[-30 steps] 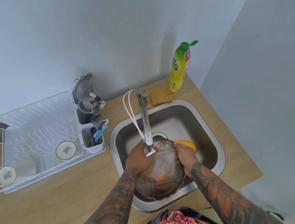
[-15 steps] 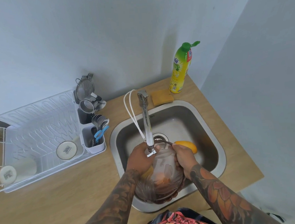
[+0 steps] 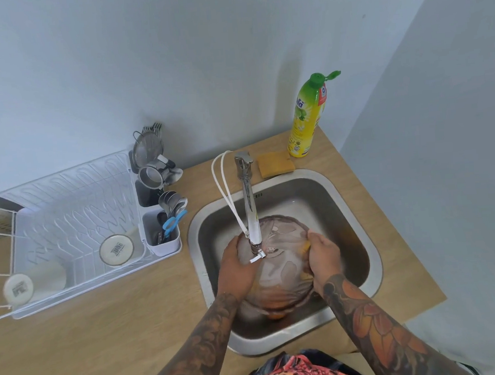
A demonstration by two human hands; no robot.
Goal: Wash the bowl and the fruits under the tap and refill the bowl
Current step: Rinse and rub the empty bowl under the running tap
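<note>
A brownish transparent glass bowl is held over the steel sink, right under the spout of the chrome tap. My left hand grips its left rim and my right hand grips its right rim. Through the glass, orange and yellow fruit shows as blurred patches low in the sink. A yellow fruit edge peeks out by my right fingers. I cannot tell whether water is running.
A white dish rack with cups and a cutlery caddy stands on the wooden counter at left. Behind the sink lie a yellow sponge and a green-capped dish soap bottle. A wall closes the right side.
The bowl has turned from tilted and narrow to facing more openly upward and shifted farther back under the spout. My hands moved apart on its rim, and the yellow fruit is now mostly hidden.
</note>
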